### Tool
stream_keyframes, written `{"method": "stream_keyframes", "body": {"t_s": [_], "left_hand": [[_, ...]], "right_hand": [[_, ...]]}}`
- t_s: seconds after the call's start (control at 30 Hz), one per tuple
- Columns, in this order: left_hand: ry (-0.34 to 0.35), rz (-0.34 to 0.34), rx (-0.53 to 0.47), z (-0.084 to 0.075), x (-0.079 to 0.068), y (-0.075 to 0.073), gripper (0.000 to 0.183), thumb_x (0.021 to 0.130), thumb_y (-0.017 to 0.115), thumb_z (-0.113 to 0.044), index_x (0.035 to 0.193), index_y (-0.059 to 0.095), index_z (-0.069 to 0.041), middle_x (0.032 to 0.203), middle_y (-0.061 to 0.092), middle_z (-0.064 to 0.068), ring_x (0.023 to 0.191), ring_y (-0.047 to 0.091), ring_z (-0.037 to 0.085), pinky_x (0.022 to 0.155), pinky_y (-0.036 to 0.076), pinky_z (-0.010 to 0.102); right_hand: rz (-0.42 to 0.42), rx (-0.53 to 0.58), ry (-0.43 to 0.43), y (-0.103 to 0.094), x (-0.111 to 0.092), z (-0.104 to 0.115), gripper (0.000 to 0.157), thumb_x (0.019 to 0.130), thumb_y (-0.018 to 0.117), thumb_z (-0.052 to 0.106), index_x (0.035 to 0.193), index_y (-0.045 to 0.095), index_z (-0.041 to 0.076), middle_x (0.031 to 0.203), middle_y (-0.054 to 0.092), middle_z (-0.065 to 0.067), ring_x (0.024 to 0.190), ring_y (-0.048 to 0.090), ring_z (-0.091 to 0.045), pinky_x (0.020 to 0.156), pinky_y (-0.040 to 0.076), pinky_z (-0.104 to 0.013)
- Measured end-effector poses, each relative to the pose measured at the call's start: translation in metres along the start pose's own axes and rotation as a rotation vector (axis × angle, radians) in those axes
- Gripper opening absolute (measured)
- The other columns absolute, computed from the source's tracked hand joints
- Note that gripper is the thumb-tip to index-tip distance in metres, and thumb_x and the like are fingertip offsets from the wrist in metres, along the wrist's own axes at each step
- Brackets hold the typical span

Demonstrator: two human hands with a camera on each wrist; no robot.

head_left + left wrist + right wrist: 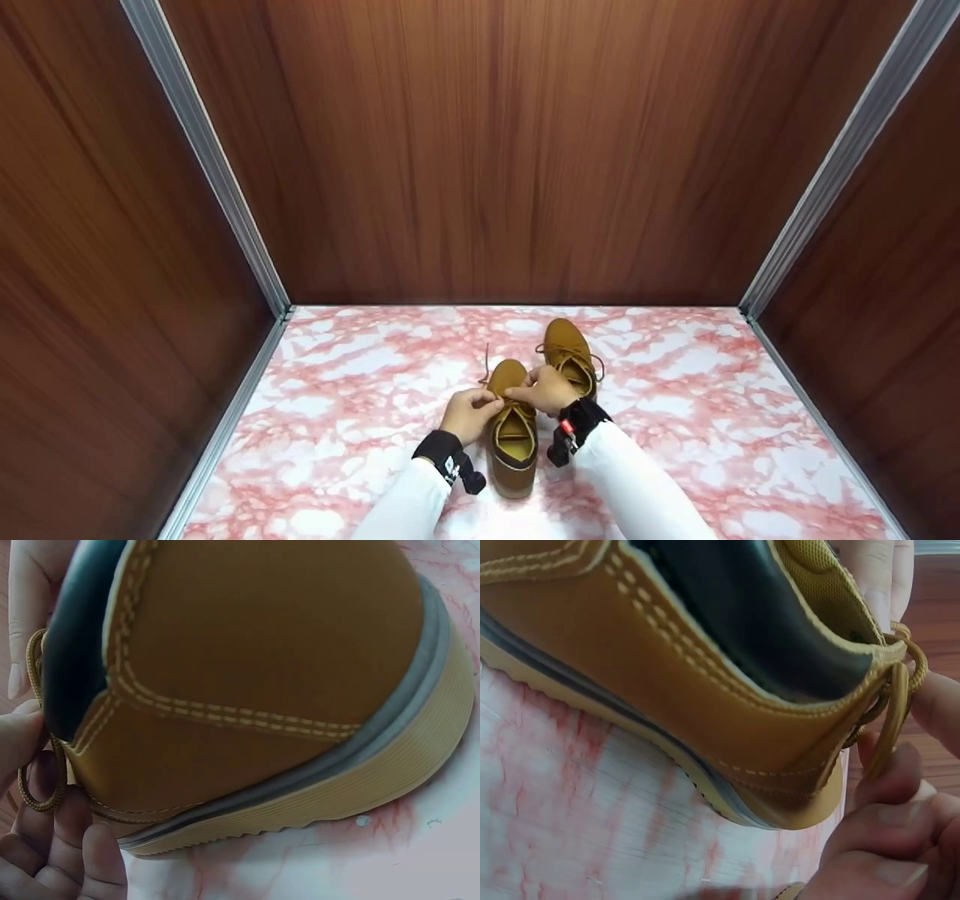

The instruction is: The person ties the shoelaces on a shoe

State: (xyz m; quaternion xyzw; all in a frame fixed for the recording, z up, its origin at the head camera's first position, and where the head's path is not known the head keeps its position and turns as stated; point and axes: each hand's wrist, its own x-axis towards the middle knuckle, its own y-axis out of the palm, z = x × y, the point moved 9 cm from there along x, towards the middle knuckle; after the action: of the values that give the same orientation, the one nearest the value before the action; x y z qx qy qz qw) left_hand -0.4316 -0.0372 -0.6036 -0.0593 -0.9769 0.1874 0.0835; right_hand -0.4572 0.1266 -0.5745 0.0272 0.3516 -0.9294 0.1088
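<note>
A tan lace-up shoe (513, 481) stands upright on the marbled surface, its toe pointing away from me. Over its front, my left hand (466, 417) pinches the shoelace; the left wrist view shows a lace loop (54, 799) between thumb and fingers. From the other side, my right hand (551, 391) grips the lace too, and in the right wrist view a lace strand (894, 716) runs down into its fingers. The shoe's dark-lined collar (757, 630) and stitched side (247, 720) fill much of both wrist views.
A matching tan shoe (562, 334) stands just beyond my right hand, its laces spread to either side. A loose lace end (486, 361) sticks out left of the nearer shoe's toe. Wood-grain panels (480, 150) with metal edging enclose the pink-and-white surface (352, 450).
</note>
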Motion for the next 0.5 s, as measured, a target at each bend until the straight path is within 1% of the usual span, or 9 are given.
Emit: {"method": "stream_keyframes", "body": {"t_s": [0.13, 0.27, 0.37, 0.5], "left_hand": [[0.011, -0.003, 0.002, -0.0005, -0.0001, 0.0009, 0.014, 0.094, 0.077, -0.018, 0.093, 0.078, -0.004, 0.093, 0.078, 0.010, 0.085, 0.064, 0.009, 0.081, 0.051, 0.022], [0.019, -0.004, 0.004, -0.0007, -0.0002, 0.0016, 0.012, 0.094, 0.076, -0.016, 0.094, 0.079, -0.004, 0.095, 0.078, 0.011, 0.087, 0.065, 0.011, 0.083, 0.053, 0.022], [0.018, -0.006, 0.003, -0.0005, -0.0003, 0.0015, 0.012, 0.094, 0.077, -0.016, 0.094, 0.079, -0.004, 0.095, 0.078, 0.011, 0.087, 0.066, 0.011, 0.083, 0.053, 0.023], [0.017, -0.016, -0.013, -0.0005, -0.0007, 0.0002, 0.012, 0.094, 0.077, -0.015, 0.094, 0.078, -0.003, 0.094, 0.078, 0.012, 0.086, 0.066, 0.012, 0.082, 0.053, 0.021]], "right_hand": [[0.036, 0.006, 0.056, 0.0032, 0.0009, -0.0055, 0.040, 0.090, 0.079, 0.033, 0.061, 0.057, 0.017, 0.055, 0.047, 0.008, 0.046, 0.042, -0.007, 0.042, 0.035, -0.021], [0.034, 0.005, 0.081, 0.0039, 0.0013, -0.0082, 0.038, 0.089, 0.078, 0.031, 0.061, 0.056, 0.018, 0.054, 0.048, 0.008, 0.046, 0.042, -0.007, 0.042, 0.035, -0.021], [0.030, -0.010, 0.088, 0.0047, 0.0011, -0.0089, 0.037, 0.089, 0.077, 0.030, 0.061, 0.056, 0.018, 0.054, 0.050, 0.007, 0.046, 0.043, -0.008, 0.042, 0.036, -0.022], [0.038, -0.033, 0.071, 0.0066, 0.0010, -0.0053, 0.038, 0.090, 0.074, 0.027, 0.058, 0.054, 0.018, 0.053, 0.050, 0.007, 0.045, 0.043, -0.008, 0.041, 0.036, -0.022]]}}
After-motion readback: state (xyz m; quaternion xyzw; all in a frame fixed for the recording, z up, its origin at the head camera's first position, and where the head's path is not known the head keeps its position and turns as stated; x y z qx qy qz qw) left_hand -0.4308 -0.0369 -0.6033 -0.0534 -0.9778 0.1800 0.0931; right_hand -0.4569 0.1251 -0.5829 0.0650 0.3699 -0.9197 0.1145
